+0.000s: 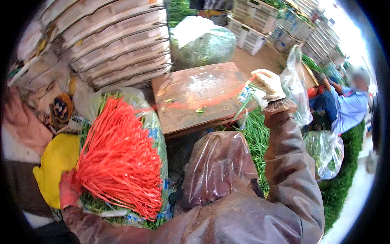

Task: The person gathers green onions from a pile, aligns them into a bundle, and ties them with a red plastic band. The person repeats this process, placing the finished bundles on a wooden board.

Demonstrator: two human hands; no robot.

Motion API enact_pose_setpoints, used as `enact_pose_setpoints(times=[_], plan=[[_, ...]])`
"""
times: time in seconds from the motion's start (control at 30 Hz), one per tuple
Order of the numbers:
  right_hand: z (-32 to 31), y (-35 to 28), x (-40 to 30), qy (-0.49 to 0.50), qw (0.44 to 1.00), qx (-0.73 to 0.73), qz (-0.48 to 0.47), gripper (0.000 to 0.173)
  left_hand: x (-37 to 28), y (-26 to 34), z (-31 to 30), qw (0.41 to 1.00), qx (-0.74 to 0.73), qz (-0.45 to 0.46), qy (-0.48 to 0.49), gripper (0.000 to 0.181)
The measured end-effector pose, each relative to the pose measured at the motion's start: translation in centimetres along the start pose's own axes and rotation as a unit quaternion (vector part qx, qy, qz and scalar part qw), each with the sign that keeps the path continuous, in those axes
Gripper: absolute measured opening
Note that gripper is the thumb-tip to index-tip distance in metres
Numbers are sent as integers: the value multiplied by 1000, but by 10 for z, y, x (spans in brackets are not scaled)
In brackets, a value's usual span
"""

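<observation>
My left hand (68, 189), which looks red, is closed around the gathered end of a thick bundle of red plastic strips (122, 158). The strips fan out to the right over a clear plastic bag of greens (157, 128). In a pale glove, my right hand (268, 84) is raised at the far right corner of a worn wooden board (179, 119). Its fingertips pinch a red strip (251, 80). A blurred red streak crosses the board between the bundle and that hand. Green leaf scraps (200, 110) lie on the board.
Stacked pale plastic crates (122, 42) rise at the back left. Behind the board sits a large bag of greens (207, 45). Long green stalks (257, 137) lie beside my right arm. A yellow object (59, 167) is near my left hand. A seated person (349, 106) is at right.
</observation>
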State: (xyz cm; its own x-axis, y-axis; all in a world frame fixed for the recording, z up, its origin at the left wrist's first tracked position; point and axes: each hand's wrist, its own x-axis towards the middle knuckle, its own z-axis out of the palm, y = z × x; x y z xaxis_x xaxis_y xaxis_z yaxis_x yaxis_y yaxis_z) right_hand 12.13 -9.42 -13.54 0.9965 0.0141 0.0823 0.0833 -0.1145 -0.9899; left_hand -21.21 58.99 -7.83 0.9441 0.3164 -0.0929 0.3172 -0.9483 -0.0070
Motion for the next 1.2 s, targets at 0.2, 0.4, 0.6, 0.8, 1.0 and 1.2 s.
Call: enact_pose_setpoints(times=[0.2, 0.4, 0.6, 0.8, 1.0, 1.2], plan=[[14, -49, 2, -66, 996, -41, -45, 18, 80, 130, -94, 918, -293, 203, 173, 47], [43, -58, 2, -1, 977, -84, -196, 15, 139, 472, -55, 815, -394, 424, 14, 50], [32, 53, 15, 39, 949, -235, -207, 59, 184, 570, 35, 758, -582, 198, -216, 23], [-26, 197, -47, -121, 865, -469, -127, 43, 308, 548, 148, 722, -663, 47, -194, 19], [-94, 276, -208, 18, 923, -384, -9, 16, 366, 539, 229, 736, -643, -5, -212, 25], [-166, 184, -335, -399, 628, -365, 560, 27, 376, 528, 228, 776, -616, -24, -129, 61]])
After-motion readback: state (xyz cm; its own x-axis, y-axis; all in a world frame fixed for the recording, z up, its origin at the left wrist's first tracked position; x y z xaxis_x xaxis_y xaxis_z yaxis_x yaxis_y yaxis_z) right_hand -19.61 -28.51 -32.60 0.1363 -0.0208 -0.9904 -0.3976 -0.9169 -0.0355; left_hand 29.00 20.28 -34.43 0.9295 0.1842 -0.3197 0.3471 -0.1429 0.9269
